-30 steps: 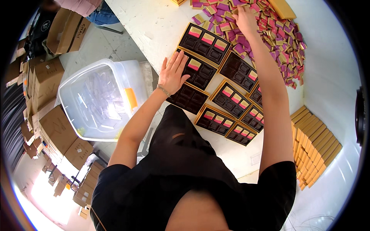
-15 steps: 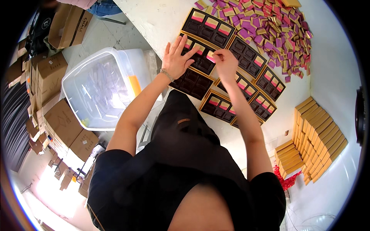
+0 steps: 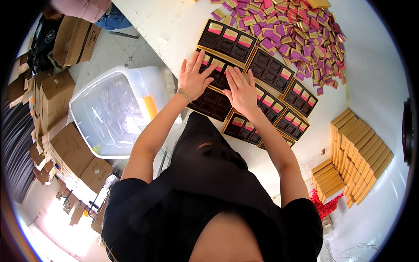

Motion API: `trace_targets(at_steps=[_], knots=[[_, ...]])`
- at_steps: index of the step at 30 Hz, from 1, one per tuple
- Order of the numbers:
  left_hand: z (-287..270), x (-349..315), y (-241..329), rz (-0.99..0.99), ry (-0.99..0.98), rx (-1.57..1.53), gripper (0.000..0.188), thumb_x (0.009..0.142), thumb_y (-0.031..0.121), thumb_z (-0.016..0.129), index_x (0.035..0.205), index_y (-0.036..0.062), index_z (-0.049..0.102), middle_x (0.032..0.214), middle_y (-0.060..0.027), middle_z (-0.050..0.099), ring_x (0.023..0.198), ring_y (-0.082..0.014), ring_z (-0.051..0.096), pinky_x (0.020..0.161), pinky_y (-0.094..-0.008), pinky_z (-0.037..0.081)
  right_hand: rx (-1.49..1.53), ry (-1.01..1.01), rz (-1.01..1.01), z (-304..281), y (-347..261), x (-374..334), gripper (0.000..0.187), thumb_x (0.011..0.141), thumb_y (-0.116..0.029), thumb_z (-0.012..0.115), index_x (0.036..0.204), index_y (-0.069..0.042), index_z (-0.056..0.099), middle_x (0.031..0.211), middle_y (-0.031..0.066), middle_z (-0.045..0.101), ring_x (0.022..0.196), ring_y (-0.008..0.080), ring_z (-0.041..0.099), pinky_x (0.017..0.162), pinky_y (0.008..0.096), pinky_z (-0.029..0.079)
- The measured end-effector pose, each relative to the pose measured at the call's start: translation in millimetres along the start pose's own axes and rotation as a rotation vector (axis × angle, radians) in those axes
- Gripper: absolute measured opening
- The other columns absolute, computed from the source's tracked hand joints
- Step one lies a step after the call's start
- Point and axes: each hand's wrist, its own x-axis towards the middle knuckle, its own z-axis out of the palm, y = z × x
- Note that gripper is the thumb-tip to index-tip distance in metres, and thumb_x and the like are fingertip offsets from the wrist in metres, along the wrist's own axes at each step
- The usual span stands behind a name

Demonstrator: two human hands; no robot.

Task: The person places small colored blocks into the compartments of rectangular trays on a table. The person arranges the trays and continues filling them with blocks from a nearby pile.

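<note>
My left hand (image 3: 193, 79) lies with spread fingers over the left end of a dark brown tray with gold edges. Flat beside it is my right hand (image 3: 242, 92), its fingers stretched over the right end of that tray. Between them show small pink-and-gold wrapped pieces (image 3: 219, 65) along the tray's far row. Just beyond sits another dark tray (image 3: 221, 42) with pink-and-gold pieces in its far row. The near-left tray (image 3: 211, 104) shows bare compartments. To the right, one tray (image 3: 267, 70) has a single piece at its right end. Several more partly filled trays (image 3: 245, 129) surround my right forearm.
A large heap of purple, pink and gold wrapped pieces (image 3: 288, 35) covers the table's far right. Stacked gold boxes (image 3: 355, 153) stand at the right by the wall. On the left is a translucent plastic bin (image 3: 85, 126), with cardboard boxes (image 3: 70, 142) beyond. Another person (image 3: 83, 8) sits far left.
My right hand has gone from a pinch over the tray's right end to flat, stretched fingers, shifting left and nearer. My left hand stays spread on the tray. The view has shifted slightly.
</note>
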Motion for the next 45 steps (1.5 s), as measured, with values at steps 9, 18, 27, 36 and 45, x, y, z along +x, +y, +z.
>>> trace_targets(at_steps=[9,18,27,36,45], knots=[[-39.0,37.8,5.6,-0.046,0.147,-0.083,0.067,0.085,0.032,0.066,0.146,0.0232,0.037,0.154,-0.0134,0.027,0.139,-0.0365,0.03,0.104,-0.0668,0.023,0.02,0.369,0.255,-37.9,161.3,116.3,0.024,0.086,-0.007,0.056,0.11,-0.007,0.061,0.1,0.0145,0.062,0.095,0.035,0.06,0.08,0.0447,0.05],[20.4,326.4,-50.1,-0.134,0.053,-0.136,0.037,0.081,0.012,0.061,0.117,0.0084,0.055,0.114,-0.0212,0.054,0.104,-0.0381,0.058,0.084,-0.0484,0.051,-0.409,0.217,0.182,-10.9,229.4,190.9,0.017,0.085,-0.012,0.058,0.1,-0.008,0.065,0.104,0.0155,0.061,0.098,0.0313,0.061,0.075,0.0437,0.053],[-53.6,260.3,-3.4,-0.018,0.444,-0.112,0.019,0.078,0.008,0.065,0.097,0.0066,0.063,0.091,-0.0142,0.069,0.085,-0.0268,0.066,0.072,-0.0432,0.053,-0.316,0.1,0.352,-23.1,221.5,177.4,0.03,0.085,-0.005,0.052,0.114,-0.005,0.059,0.121,0.0194,0.051,0.114,0.0369,0.051,0.086,0.0445,0.052],[-44.8,-23.1,-23.8,-0.449,0.112,-1.17,0.014,0.085,0.008,0.07,0.094,-0.0019,0.07,0.095,-0.0064,0.07,0.08,-0.0085,0.064,0.071,-0.0229,0.053,-0.056,0.204,0.205,-21.1,251.0,157.8,0.03,0.081,-0.007,0.058,0.112,-0.007,0.059,0.109,0.0166,0.058,0.105,0.0351,0.055,0.083,0.0428,0.05],[-34.6,-46.5,-35.3,0.046,-0.007,-0.695,0.018,0.075,0.004,0.073,0.092,0.01,0.071,0.09,-0.0038,0.06,0.078,-0.0207,0.064,0.067,-0.03,0.051,0.789,0.084,0.683,-18.2,-20.1,11.4,0.006,0.084,-0.008,0.066,0.088,-0.006,0.062,0.069,0.0033,0.064,0.061,0.0094,0.061,0.056,0.0254,0.048]])
